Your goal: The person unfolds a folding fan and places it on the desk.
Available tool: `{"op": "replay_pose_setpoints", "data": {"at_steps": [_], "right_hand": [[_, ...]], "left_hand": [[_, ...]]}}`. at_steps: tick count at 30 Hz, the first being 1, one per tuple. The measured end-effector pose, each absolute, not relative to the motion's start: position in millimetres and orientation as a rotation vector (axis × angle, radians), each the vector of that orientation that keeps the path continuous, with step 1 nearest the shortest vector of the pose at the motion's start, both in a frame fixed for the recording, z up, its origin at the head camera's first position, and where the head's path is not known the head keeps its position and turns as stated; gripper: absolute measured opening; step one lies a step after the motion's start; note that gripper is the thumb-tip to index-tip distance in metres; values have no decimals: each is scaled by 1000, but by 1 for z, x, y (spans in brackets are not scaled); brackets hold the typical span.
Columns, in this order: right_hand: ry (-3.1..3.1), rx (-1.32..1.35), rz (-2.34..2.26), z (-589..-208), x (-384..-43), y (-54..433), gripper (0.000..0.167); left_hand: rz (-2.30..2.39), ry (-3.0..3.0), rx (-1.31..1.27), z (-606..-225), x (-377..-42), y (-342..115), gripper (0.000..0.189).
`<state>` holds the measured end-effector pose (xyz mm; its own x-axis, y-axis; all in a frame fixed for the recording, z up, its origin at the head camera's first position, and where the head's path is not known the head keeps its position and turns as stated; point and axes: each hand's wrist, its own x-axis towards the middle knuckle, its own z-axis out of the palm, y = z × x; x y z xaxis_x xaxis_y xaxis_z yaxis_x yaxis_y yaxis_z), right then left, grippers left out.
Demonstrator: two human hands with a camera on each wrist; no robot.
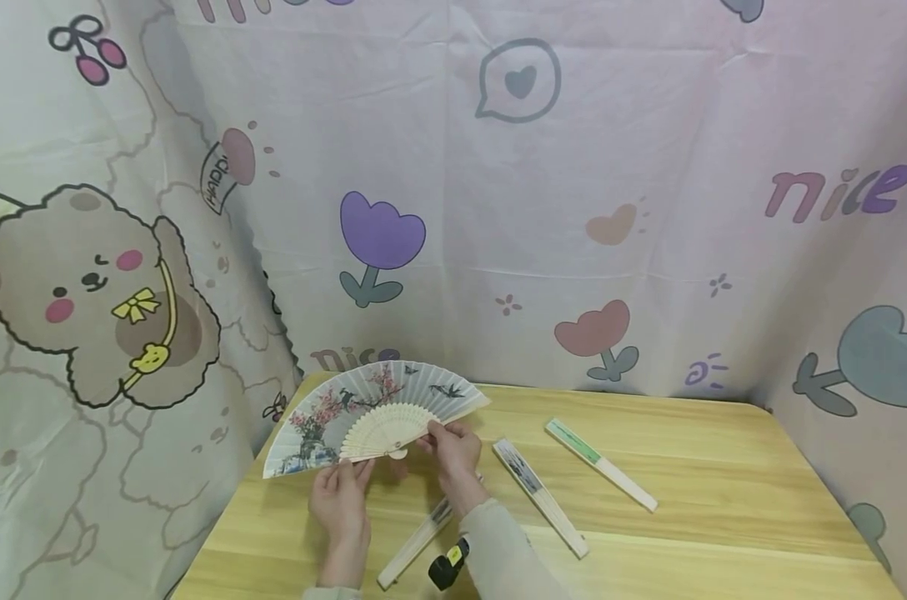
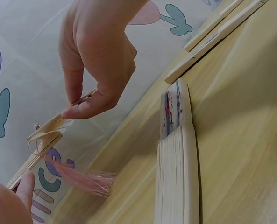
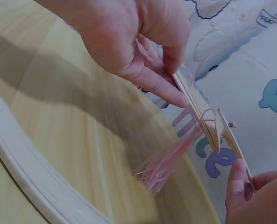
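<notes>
Both hands hold a spread folding fan [image 1: 388, 423] above the table's far left part. Its pale leaf is painted with pink blossom and dark birds. My left hand [image 1: 339, 504] pinches the left outer rib between thumb and fingers. At the opposite outer rib, my right hand [image 1: 457, 454] pinches with the thumb on top. Both wrist views show a pink tassel [image 2: 84, 177] hanging from the fan's pivot end. Below the hands lies a folded fan [image 1: 416, 546], partly hidden by the right forearm.
Two more folded fans lie to the right on the wooden table [image 1: 724, 467], one with a dark picture [image 1: 541, 497] and one with a green strip [image 1: 601, 465]. A black device with a yellow patch [image 1: 449, 565] is beside the right forearm. Printed curtains [image 1: 498, 208] surround the table.
</notes>
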<state>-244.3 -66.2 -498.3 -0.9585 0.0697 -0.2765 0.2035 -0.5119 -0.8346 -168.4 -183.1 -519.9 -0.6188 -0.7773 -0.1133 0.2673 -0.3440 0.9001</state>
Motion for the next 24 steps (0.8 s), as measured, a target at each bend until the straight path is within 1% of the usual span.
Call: {"op": "replay_pose_setpoints", "data": {"at_steps": [6,14,18,24], "right_hand": [[1565,470,-2591,-505,-244,-72,19],[1609,457,-2529,-514,-245,-79,11],[1619,440,-2499,-516,-246,-82,12],[1605,431,-2472,-518,-249,-88,10]], "left_hand": [[-2014,-1200,755,-521,-166,-186,12],[-2083,-1222,804,-526,-164,-197,15],[-2098,-1208,823,-530,-165,-202,16],[-2103,-1136,832,-536,-167,-211,13]]}}
